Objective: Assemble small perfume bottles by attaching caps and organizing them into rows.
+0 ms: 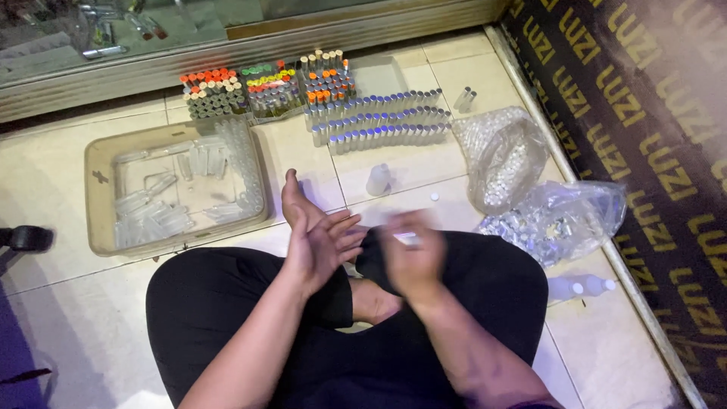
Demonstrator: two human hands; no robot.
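Left hand [318, 246] open, right hand [413, 257] blurred

Beside the clear plastic tray [98, 198] I see glossy tiled floor [394, 170]; right of it, crinkly transparent plastic bags [503, 155] and matt black trousers [212, 295].

Your trousers [227, 303] are plain black. You sit on cream tiles [394, 167]. The tray [98, 204] is clear beige; the vial caps [216, 79] run orange, white, green, yellow and red. The wall [651, 151] is black with gold lettering.
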